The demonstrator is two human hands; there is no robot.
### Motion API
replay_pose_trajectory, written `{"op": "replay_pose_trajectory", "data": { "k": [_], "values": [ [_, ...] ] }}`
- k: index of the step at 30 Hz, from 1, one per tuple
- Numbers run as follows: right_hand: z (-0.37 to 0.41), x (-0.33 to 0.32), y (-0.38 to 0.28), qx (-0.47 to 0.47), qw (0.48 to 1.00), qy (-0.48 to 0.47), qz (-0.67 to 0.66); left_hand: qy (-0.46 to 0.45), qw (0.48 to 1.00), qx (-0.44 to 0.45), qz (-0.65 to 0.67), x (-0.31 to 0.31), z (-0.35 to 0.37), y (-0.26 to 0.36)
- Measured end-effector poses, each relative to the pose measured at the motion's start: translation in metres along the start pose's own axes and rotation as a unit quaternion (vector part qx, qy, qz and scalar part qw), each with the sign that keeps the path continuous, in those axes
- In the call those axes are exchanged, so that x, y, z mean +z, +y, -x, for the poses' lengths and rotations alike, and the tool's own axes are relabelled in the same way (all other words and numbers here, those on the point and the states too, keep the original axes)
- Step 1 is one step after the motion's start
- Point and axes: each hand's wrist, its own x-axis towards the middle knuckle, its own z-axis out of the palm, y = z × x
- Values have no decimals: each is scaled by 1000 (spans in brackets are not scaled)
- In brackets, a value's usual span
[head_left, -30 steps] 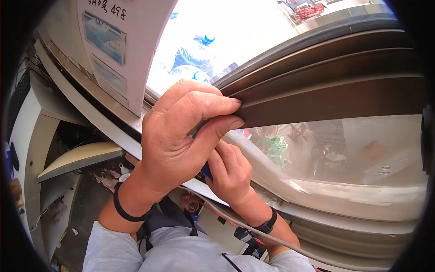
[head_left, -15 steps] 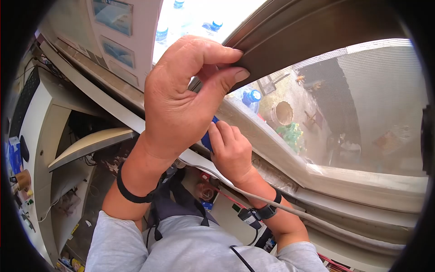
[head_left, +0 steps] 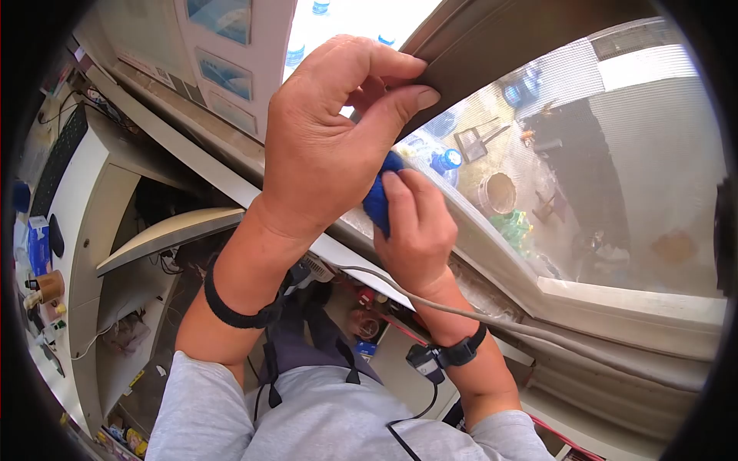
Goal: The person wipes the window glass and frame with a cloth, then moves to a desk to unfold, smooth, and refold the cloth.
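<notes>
My left hand (head_left: pixel 330 131) is raised at the upper middle, its thumb and forefinger closed on the edge of a dark brown window frame (head_left: pixel 492 54). Just below and to the right of it, my right hand (head_left: pixel 419 215) has its fingers wrapped over a bright blue cloth (head_left: pixel 377 201), pressed near the pale window track. Part of the cloth is hidden behind my left hand and wrist. A mesh window screen (head_left: pixel 653 161) fills the area right of both hands.
A grey cable (head_left: pixel 461 309) runs below my right forearm along the sill (head_left: pixel 615 296). Beyond the screen show a blue-capped bottle (head_left: pixel 446 160) and a round basket (head_left: pixel 497 194). To the left stands a white desk (head_left: pixel 81 200) with a curved shelf (head_left: pixel 169 237).
The view has shifted, with the scene lying slightly lower and further right. More of the blue cloth shows above my right hand. My left hand keeps its pinch on the frame.
</notes>
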Motion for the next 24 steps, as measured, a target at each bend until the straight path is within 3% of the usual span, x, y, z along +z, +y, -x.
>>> {"op": "replay_pose_trajectory", "data": {
  "k": [2, 6, 9, 10, 14, 17, 18, 23, 24],
  "values": [
    [15, 21, -2, 0, 995, -96, 6, -2, 1000, -3, -4, 1, 1, 3],
    [-5, -9, -11, 18, 998, 54, -9, 1, 1000, -5, -17, -2, 0, 4],
    [6, 17, -3, -2, 1000, 1, -24, -2, 1000, -1, -26, 0, 0, 3],
    [9, 25, -3, -13, 998, -64, -16, -3, 1000, -9, -25, 1, 1, 5],
    [-2, -4, -10, 21, 997, 68, -36, -8, 999, -3, -35, -3, -1, 8],
    [6, 18, 0, -10, 999, 21, -37, 1, 999, -9, -41, 0, -1, 5],
    [8, 22, -2, -16, 998, -48, -34, -5, 999, -12, -34, 2, 0, 6],
    [6, -20, -2, 33, 995, 96, -17, -1, 1000, -7, -23, -1, -1, 6],
    [9, -17, 2, 29, 997, 75, -9, 3, 1000, 7, -15, 1, 1, 1]
  ]
}}
